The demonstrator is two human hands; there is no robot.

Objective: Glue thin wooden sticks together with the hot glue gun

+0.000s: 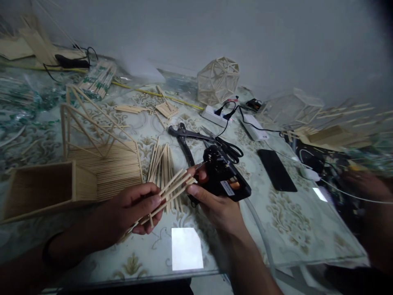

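Note:
My left hand (pixel 132 209) is closed around a small bundle of thin wooden sticks (pixel 172 189), held slanting up to the right. My right hand (pixel 215 205) grips a black glue gun (pixel 224 176) by its handle. The gun's nozzle points left at the upper ends of the sticks, and my right thumb and forefinger touch those ends. Just behind the hands a loose pile of sticks (pixel 161 164) lies on the table.
A stick-built house frame (pixel 98 139) and a wooden box (pixel 43 188) stand at left. Black pliers (pixel 184 141), scissors (pixel 227 147), a power strip (pixel 215 114), a phone (pixel 276 170) and stick polyhedra (pixel 217 80) lie behind. Another person's hand (pixel 365 184) shows at right.

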